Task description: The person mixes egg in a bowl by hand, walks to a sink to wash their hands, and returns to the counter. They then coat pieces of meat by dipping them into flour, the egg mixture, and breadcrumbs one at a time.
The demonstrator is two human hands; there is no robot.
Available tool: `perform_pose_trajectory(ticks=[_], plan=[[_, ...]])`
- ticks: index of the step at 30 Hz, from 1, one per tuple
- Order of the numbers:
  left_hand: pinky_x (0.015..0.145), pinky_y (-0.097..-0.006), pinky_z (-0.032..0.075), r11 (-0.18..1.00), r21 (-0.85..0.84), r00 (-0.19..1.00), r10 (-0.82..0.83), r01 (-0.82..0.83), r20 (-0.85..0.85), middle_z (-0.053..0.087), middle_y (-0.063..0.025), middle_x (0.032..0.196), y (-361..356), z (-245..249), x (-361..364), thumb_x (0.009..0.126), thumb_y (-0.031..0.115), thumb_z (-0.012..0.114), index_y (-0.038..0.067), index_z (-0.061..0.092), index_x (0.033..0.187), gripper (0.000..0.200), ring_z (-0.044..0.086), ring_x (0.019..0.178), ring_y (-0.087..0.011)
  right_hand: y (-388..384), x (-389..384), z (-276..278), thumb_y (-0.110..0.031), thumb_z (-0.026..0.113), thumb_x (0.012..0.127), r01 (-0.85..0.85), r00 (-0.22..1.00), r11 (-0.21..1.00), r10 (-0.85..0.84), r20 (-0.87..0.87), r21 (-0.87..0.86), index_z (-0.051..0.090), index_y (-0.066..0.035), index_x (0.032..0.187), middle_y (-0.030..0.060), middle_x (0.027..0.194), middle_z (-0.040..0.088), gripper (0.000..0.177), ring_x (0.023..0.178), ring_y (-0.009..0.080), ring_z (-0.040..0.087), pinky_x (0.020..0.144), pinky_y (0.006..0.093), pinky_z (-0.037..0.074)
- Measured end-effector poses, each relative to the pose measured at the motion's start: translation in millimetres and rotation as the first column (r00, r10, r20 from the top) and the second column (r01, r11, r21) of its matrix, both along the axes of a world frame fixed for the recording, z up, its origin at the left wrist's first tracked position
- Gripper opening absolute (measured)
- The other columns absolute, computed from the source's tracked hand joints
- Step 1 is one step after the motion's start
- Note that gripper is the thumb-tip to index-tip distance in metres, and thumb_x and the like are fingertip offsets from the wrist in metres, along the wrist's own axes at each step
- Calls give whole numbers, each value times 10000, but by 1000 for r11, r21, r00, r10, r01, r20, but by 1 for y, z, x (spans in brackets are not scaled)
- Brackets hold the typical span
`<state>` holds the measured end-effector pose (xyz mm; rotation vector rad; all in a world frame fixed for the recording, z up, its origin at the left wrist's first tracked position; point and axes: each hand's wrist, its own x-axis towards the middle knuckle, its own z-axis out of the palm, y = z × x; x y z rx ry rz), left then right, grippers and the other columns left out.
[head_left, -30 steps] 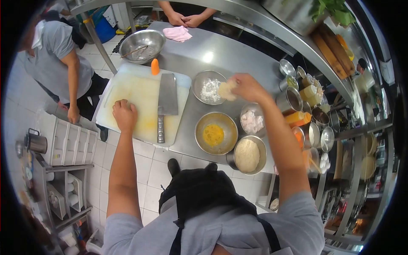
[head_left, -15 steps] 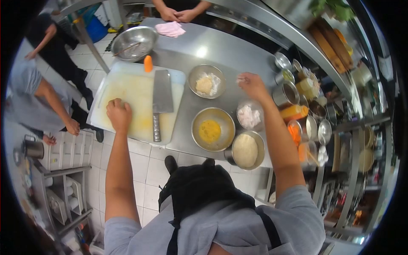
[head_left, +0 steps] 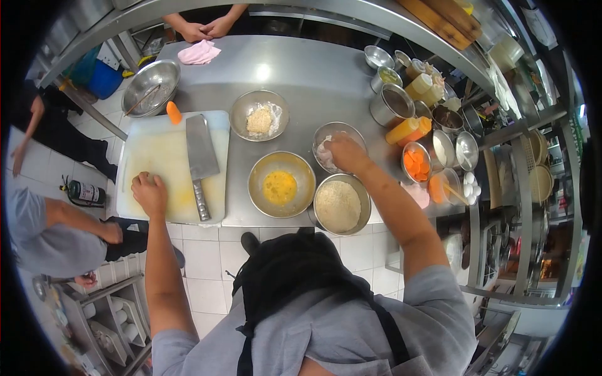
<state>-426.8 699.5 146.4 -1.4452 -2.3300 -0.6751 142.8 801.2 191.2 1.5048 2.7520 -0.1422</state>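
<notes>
My left hand rests on the white cutting board, its fingers curled and nothing visible in them. A cleaver lies on the board to its right, beside an orange carrot piece at the far edge. My right hand reaches down into a metal bowl of pale, pinkish raw meat; its fingers are together on the meat, tips partly hidden. Nearby stand a bowl of beaten egg, a bowl of breadcrumbs and a bowl with crumbs over white powder.
A large metal bowl and a pink cloth lie at the far left. Squeeze bottles, sliced carrots and several containers crowd the right side. Another person's clasped hands are across the table; people stand at left.
My right hand has moved from above the table down into the meat bowl. My left hand stays on the board. The camera view has shifted.
</notes>
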Motion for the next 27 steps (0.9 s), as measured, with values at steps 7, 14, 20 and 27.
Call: perform_pose_trajectory(ticks=[7,14,20,27], plan=[[896,-508,455,1000,16,1000,-5,5,17,611,-179,1122,-1,-2,-2,853,200,640,39,643,1079,278,563,1059,-386,0,1,65,-149,711,775,111,958,941,-187,-219,-320,674,-65,1131,193,1031,698,367,1013,376,663,888,450,521],[883,-514,457,999,32,1000,13,-14,23,616,-184,1112,-1,1,-2,829,205,652,41,648,1062,285,564,1048,-389,-39,-72,120,-156,719,777,-94,873,900,-130,-469,-425,670,-38,1077,206,948,707,326,882,358,689,785,394,524],[886,-506,461,999,34,999,18,-19,40,622,-176,1106,1,-4,-5,823,210,645,48,661,1063,290,570,1040,-372,-67,-135,24,-104,672,813,-226,954,974,224,-198,12,667,-17,977,186,962,667,185,938,367,675,813,463,540],[900,-504,463,999,40,998,27,-29,64,629,-186,1100,-2,0,-4,846,201,641,46,663,1064,268,572,1043,-387,-68,-144,43,-78,646,817,-371,929,754,298,-221,-541,666,-64,1126,171,1059,664,310,999,363,655,862,449,530]])
